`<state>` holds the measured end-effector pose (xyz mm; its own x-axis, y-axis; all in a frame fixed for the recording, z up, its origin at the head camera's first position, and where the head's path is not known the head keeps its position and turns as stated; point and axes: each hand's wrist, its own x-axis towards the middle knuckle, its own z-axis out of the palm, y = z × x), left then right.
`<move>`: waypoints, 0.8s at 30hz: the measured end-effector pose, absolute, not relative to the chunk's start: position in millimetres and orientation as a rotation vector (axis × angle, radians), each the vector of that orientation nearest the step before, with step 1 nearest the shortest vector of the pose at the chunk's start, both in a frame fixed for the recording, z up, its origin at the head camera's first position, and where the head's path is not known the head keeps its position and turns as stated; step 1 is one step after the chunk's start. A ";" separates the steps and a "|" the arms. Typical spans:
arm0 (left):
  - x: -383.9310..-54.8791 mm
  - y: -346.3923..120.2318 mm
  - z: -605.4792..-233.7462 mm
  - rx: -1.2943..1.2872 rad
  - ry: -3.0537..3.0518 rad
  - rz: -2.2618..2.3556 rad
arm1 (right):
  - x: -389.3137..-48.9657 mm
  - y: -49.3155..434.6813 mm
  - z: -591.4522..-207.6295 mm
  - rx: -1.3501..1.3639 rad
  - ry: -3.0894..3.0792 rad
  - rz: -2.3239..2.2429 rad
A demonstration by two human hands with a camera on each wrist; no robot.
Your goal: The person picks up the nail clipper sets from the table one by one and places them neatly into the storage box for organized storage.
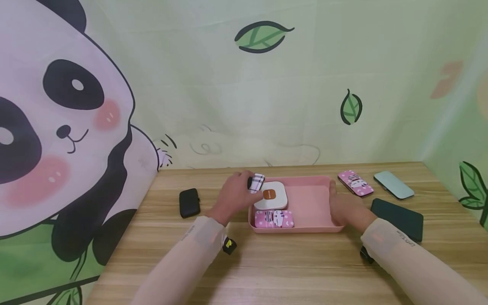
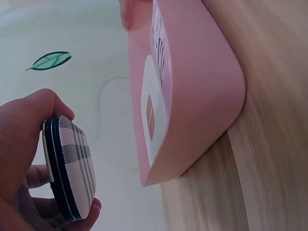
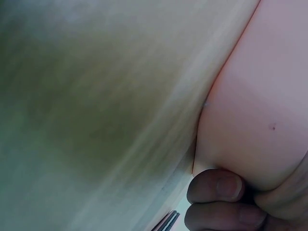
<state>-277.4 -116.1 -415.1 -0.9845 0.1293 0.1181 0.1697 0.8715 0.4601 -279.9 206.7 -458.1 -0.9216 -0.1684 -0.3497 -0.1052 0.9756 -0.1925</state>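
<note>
My left hand (image 1: 235,192) holds a small plaid case (image 2: 77,166) with a dark rim, thumb on one edge and fingers on the other. It is raised over the back left corner of a pink tray (image 1: 310,207). In the tray's left part lie a white square case (image 1: 281,198) with a brown label and, in front of it, a pink cartoon case (image 1: 274,219). My right hand (image 1: 348,207) grips the tray's right wall; the right wrist view shows curled fingers (image 3: 216,187) against its outer side.
A black case (image 1: 189,203) lies left of the tray. To the right are another pink cartoon case (image 1: 355,183), a pale blue-green case (image 1: 394,184) and a larger dark green case (image 1: 400,220), partly behind the right forearm. A panda-print cloth (image 1: 213,93) hangs behind the wooden table (image 1: 267,271).
</note>
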 end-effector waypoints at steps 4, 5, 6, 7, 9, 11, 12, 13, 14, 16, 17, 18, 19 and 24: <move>-276.2 -108.6 -414.9 -0.264 -2.978 -0.761 | -281.7 208.7 -461.0 -0.191 2.749 -0.233; -275.8 -107.1 -414.8 -0.271 -2.982 -0.754 | -282.1 209.2 -461.7 -0.195 2.750 -0.230; -275.4 -105.6 -414.7 -0.280 -2.984 -0.738 | -282.6 209.6 -462.3 -0.197 2.752 -0.230; -275.0 -104.1 -414.5 -0.290 -2.987 -0.718 | -282.9 209.9 -462.8 -0.200 2.754 -0.229; -274.4 -101.5 -414.9 -0.304 -2.995 -0.680 | -283.4 210.6 -463.3 -0.203 2.757 -0.232; -274.4 -99.8 -415.9 -0.305 -3.008 -0.643 | -283.6 210.4 -463.1 -0.206 2.759 -0.235; -274.7 -98.9 -416.6 -0.303 -3.014 -0.632 | -283.7 210.3 -462.9 -0.203 2.758 -0.240; -275.0 -98.0 -417.4 -0.297 -3.021 -0.623 | -283.7 210.3 -462.8 -0.202 2.757 -0.238; -275.5 -97.1 -418.5 -0.288 -3.027 -0.615 | -283.8 210.3 -462.7 -0.201 2.756 -0.236; -276.8 -95.2 -420.4 -0.271 -3.035 -0.600 | -283.5 210.0 -462.5 -0.202 2.756 -0.230; -277.6 -94.3 -421.4 -0.266 -3.037 -0.597 | -283.4 209.8 -462.4 -0.200 2.756 -0.225; -278.3 -93.3 -422.3 -0.262 -3.038 -0.595 | -283.3 209.7 -462.4 -0.198 2.756 -0.222; -278.8 -92.4 -423.2 -0.258 -3.039 -0.594 | -283.1 209.5 -462.3 -0.198 2.758 -0.218; -281.2 -88.6 -426.8 -0.238 -3.052 -0.592 | -282.2 208.5 -461.7 -0.196 2.759 -0.223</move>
<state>-281.2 -88.6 -426.8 -0.9880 0.1449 0.0526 0.1541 0.9162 0.3699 -282.2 208.5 -461.7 -0.9238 -0.1644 -0.3458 -0.1067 0.9779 -0.1798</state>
